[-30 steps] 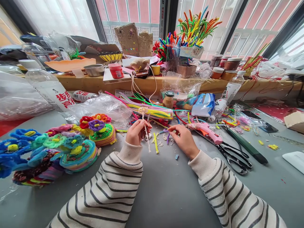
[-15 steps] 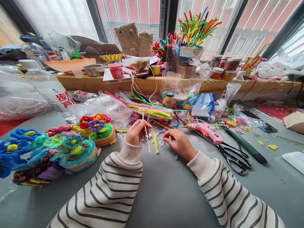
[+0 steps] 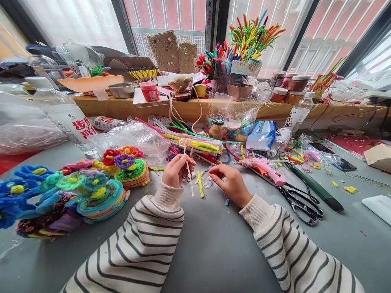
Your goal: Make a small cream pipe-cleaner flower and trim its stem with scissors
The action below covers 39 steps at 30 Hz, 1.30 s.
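Observation:
My left hand (image 3: 177, 170) is closed in a pinch on the twisted stem of a pale pipe-cleaner flower (image 3: 184, 142). The flower head stands above my fingers, and the stem's thin white end hangs below them. My right hand (image 3: 229, 181) is a little to the right, its thumb and fingertips drawn together just above the table. A small purple bit shows by those fingertips; whether they grip it I cannot make out. Between my hands lies a short yellow pipe-cleaner piece (image 3: 200, 185) among white scraps. Scissor handles show partly behind my left hand.
Finished fuzzy flowers (image 3: 70, 179) crowd the left side. Behind my hands lies a bundle of pipe cleaners (image 3: 198, 144) with a glass jar (image 3: 216, 128). To the right are a pink glue gun (image 3: 269, 171), black scissors (image 3: 305, 211) and a green cutter-like tool (image 3: 320, 189).
My right hand has shifted slightly up and left, and a purple bit now shows below its fingertips. My left hand and the pale flower have hardly moved.

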### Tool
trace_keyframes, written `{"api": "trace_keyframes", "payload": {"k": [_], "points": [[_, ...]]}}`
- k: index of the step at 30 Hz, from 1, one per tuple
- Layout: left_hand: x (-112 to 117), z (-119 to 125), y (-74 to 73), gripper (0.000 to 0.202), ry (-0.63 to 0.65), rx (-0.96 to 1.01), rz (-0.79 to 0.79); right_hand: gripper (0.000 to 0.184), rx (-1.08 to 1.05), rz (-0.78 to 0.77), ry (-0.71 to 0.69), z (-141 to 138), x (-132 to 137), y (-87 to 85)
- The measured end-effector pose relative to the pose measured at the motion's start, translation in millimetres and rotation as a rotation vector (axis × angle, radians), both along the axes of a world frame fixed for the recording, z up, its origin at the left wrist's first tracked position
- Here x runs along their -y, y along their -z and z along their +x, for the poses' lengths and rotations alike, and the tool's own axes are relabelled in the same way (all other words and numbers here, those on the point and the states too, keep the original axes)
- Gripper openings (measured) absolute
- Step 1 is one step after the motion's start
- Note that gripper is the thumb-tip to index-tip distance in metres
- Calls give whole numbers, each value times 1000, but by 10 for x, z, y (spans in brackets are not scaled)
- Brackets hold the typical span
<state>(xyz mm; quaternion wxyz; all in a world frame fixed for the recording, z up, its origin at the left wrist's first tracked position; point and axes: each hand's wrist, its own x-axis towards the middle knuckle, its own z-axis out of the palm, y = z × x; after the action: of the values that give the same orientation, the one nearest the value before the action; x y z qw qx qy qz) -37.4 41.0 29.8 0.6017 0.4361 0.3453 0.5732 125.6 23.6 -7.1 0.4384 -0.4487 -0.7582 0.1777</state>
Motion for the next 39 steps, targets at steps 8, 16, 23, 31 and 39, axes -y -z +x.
{"api": "trace_keyframes", "payload": {"k": [8, 16, 23, 31, 39], "points": [[17, 40, -68, 18, -50, -19, -41, 37, 107, 51, 28, 49, -9, 3], [16, 4, -33, 16, -7, -4, -42, 30, 177, 0, 237, 117, -38, 51], [7, 4, -20, 16, -9, -14, -37, 30, 265, -26, 180, 100, -25, 69], [-22, -26, 16, 15, 6, 10, -15, 33, 100, 62, 190, 100, -37, 70], [-45, -37, 24, 16, 24, -19, -21, 43, 91, 50, -40, 58, -31, 65]]}}
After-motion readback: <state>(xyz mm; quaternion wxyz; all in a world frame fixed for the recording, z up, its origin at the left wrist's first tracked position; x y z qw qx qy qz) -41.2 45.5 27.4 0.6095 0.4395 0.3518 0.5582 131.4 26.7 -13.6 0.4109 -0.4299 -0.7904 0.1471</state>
